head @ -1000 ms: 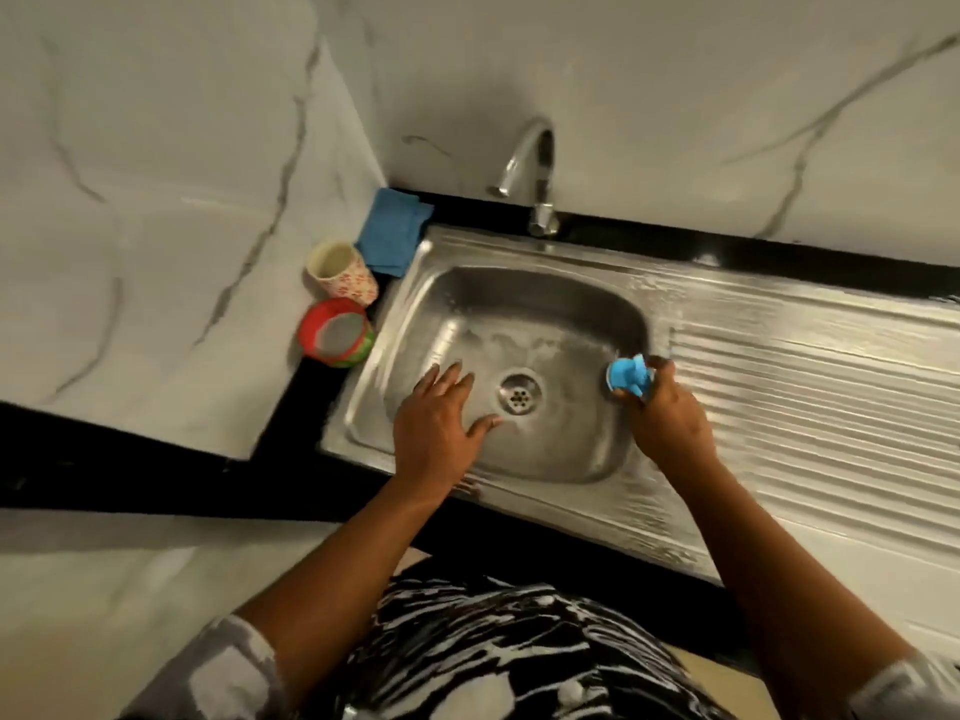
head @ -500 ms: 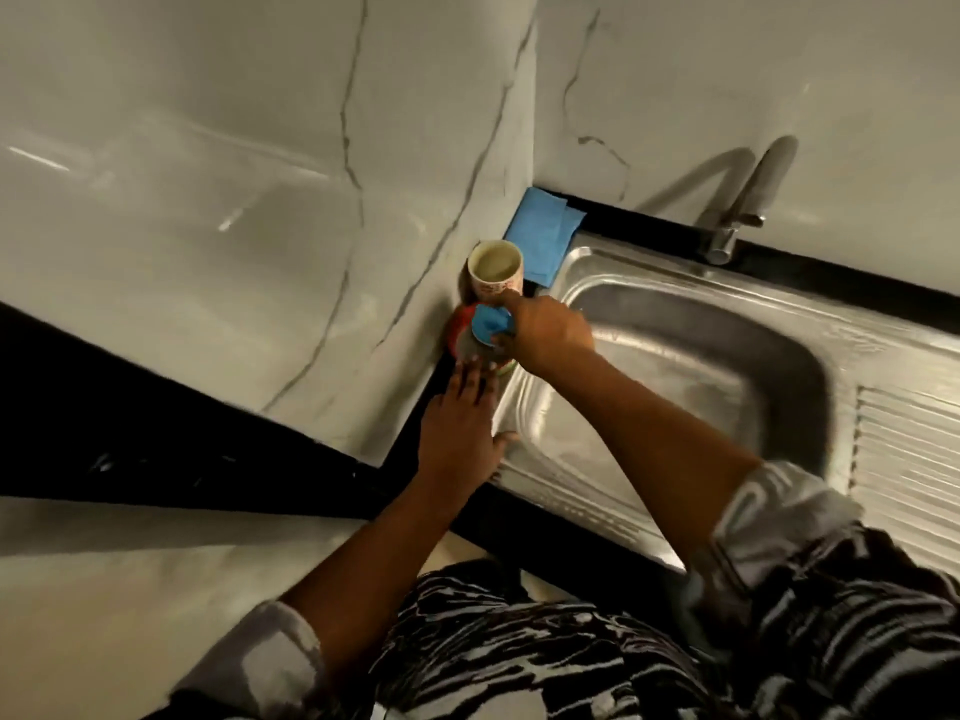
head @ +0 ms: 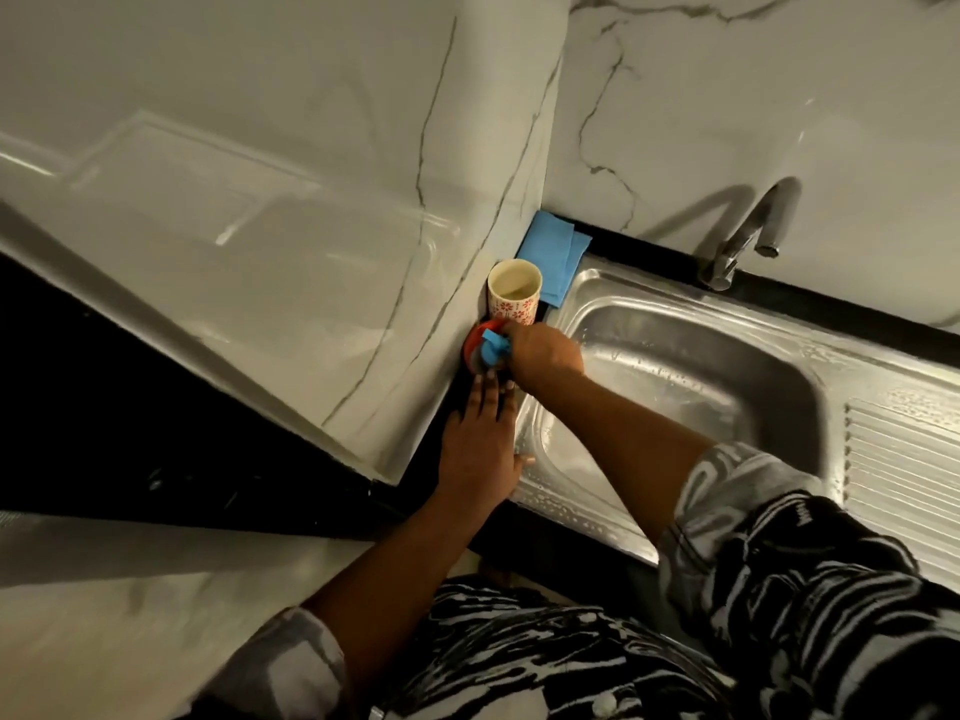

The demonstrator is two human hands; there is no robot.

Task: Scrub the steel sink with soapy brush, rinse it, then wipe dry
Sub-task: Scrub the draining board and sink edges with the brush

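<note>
Soap top-up, by the look of it. Reaching across the sink [head: 727, 371] to its left edge, the right hand [head: 545, 356] has its fingers curled round the blue brush [head: 492, 346], and the brush head sits down in the red tub [head: 474, 341] just off the sink's left rim. My guess is the tub holds the soap, so dipping there makes sense before more scrubbing. I can't see what's inside it though, since brush and hand cover it.

Down at the sink's front-left corner the left hand [head: 480, 449] lies flat, fingers [head: 488, 392] straight and loose, gripping nothing, tips right up at the tub. It reads to me like it's steadying the tub so it doesn't skid while the brush pushes in, or just propping the lean over. I can't tell if the tips press it or only touch.

Behind the tub, along the sink's left side, a patterned cup [head: 514, 293] stands upright. At the sink's back-left corner a blue cloth [head: 553, 254] lies folded, parked out of the wet, probably waiting for the wipe-dry part. At the back rim the tap [head: 743, 241] shows no water running.

The basin looks wet and streaky, so I'd call this the scrub stage, with rinse and dry not yet done.
</note>
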